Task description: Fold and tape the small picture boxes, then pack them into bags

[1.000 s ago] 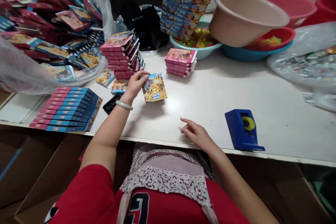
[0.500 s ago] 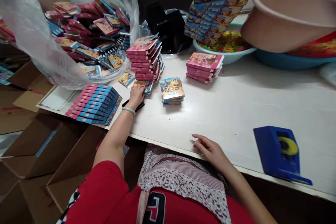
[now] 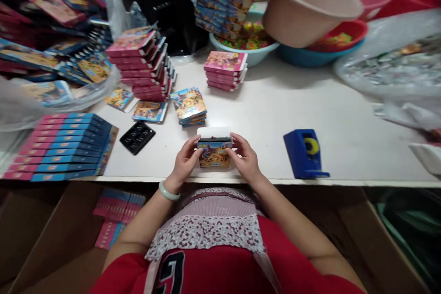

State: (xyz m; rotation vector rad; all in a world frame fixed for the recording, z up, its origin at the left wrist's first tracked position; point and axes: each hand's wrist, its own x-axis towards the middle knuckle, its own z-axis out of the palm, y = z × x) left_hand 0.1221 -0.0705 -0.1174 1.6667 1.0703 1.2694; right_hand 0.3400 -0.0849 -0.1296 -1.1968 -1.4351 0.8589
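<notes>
Both hands hold one small printed carton (image 3: 214, 154) upright at the table's near edge, its white top flap open. My left hand (image 3: 185, 161) grips its left side and my right hand (image 3: 244, 161) its right side, fingers curled round it. Just beyond it lies a short stack of yellow-blue cartons (image 3: 189, 105). A black plastic tray (image 3: 137, 137) lies to the left of the hands.
A blue tape dispenser (image 3: 305, 152) stands to the right. Pink carton stacks (image 3: 144, 62) (image 3: 225, 70) sit further back, flat boxes in rows (image 3: 62, 144) at the left. Bowls (image 3: 310, 7) and plastic bags (image 3: 389, 69) crowd the back. Cardboard boxes (image 3: 51, 239) stand under the white table (image 3: 344, 119).
My left hand left the items by the black tray and came back to the near edge. My right hand rose from the table. Both now hold a carton with its flap open.
</notes>
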